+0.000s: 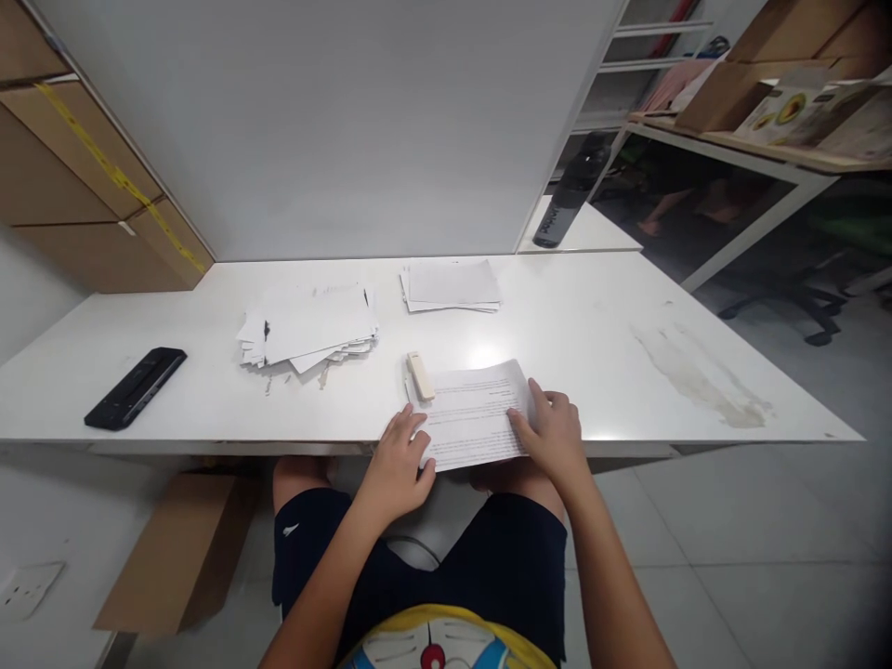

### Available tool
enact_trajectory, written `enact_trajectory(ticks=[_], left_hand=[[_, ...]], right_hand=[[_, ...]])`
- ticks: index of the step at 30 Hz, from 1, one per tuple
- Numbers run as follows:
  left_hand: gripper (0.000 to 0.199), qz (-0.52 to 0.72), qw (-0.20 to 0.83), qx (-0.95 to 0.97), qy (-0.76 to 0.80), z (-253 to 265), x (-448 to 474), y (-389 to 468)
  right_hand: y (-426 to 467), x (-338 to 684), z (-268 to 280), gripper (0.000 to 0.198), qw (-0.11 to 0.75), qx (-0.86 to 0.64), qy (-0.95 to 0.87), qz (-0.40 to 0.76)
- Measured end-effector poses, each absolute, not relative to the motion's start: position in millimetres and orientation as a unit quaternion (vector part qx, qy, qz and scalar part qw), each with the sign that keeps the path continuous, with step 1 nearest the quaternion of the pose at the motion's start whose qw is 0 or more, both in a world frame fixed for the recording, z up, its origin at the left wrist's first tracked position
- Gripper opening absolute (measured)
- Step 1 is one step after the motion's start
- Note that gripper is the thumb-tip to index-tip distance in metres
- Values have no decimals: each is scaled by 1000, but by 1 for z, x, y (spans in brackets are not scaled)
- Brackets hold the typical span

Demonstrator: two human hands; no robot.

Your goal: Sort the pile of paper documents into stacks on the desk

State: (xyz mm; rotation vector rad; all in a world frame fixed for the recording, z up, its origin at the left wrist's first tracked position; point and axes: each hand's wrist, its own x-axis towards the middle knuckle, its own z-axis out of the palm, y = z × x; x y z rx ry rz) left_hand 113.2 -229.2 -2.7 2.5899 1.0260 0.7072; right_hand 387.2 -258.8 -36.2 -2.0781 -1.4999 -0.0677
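A printed sheet of paper lies at the front of the white table, its lower edge reaching past the table edge. My right hand grips its right side, thumb on the print and fingers around the edge. At the lower left corner rests my left hand, its fingers apart and touching the sheet's side. A small cream stapler sits by the upper left corner, slightly over the page. Whether more sheets lie beneath the printed one, I cannot tell.
A messy paper stack lies left, a smaller paper stack behind. A black phone-like device is far left. Cardboard boxes stand back left, a dark bottle back right. A grey panel borders the table.
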Motion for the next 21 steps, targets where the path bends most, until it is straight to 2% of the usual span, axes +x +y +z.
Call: enact_trajectory(ticks=[3, 5, 8, 11, 16, 21], left_hand=[[11, 255, 156, 875, 382, -6, 117, -230], [16, 273, 168, 848, 421, -8, 121, -226], [39, 300, 157, 830, 443, -4, 133, -210], [57, 269, 123, 870, 394, 4, 145, -184], [54, 158, 90, 920, 346, 6, 158, -159], [53, 149, 84, 920, 352, -2, 158, -164]], right_hand=[[-259, 382, -32, 53, 277, -772, -571, -42], [-259, 378, -30, 48, 269, -773, -572, -53], [-257, 373, -27, 43, 258, -781, -565, -69], [-255, 370, -28, 42, 251, -787, -559, -71], [-258, 371, -32, 44, 237, -801, -547, -59], [-268, 364, -18, 43, 232, -798, -554, -58]])
